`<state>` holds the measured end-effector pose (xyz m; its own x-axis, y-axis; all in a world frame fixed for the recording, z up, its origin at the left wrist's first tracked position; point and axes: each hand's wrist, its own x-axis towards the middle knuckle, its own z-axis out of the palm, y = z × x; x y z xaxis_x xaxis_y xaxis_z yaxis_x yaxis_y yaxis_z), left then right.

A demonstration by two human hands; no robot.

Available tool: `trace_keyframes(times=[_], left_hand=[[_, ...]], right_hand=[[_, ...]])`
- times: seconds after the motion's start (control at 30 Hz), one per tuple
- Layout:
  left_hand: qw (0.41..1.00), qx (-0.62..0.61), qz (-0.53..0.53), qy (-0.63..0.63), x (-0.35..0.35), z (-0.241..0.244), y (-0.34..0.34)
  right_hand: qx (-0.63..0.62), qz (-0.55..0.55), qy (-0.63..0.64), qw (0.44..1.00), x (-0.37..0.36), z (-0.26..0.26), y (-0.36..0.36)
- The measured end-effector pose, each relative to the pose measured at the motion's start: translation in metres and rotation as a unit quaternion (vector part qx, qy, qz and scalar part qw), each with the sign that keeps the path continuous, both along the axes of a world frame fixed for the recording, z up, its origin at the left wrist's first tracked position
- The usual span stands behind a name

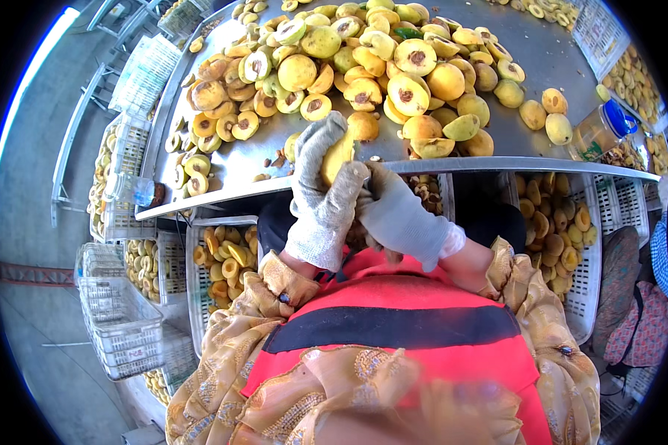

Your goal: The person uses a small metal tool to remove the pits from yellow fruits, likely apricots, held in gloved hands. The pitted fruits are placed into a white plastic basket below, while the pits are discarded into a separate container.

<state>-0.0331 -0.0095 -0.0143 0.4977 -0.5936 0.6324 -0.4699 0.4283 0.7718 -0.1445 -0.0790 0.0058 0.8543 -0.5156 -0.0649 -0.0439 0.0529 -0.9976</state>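
My left hand (323,194), in a grey-white knit glove, holds a yellow stone fruit (339,158) upright just above the front edge of a metal table (512,162). My right hand (403,214), gloved in grey, is against the lower right of that fruit with its fingers curled. What those fingers hold is hidden. Beyond my hands lies a heap of yellow stone fruit, many cut in half. One cut half (409,94) shows its brown pit. A small green leaf (408,34) lies on the heap.
White plastic crates of halved fruit stand below the table, one at left (193,278) and one at right (581,300). A blue-lidded clear jug (595,130) is at the table's right. Stacked white crates (122,328) stand on the floor at left.
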Motion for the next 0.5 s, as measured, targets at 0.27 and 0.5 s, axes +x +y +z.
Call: trace_keyframes(times=[0.27, 0.5], left_hand=[[0.963, 0.076, -0.061, 0.250, 0.010, 0.012, -0.005], [0.956, -0.070, -0.102, 0.267, -0.002, -0.004, 0.000]], right_hand=[[0.247, 0.150, 0.040, 0.956, -0.014, 0.021, -0.008], [0.297, 0.085, -0.031, 0.951, -0.012, 0.029, 0.008]])
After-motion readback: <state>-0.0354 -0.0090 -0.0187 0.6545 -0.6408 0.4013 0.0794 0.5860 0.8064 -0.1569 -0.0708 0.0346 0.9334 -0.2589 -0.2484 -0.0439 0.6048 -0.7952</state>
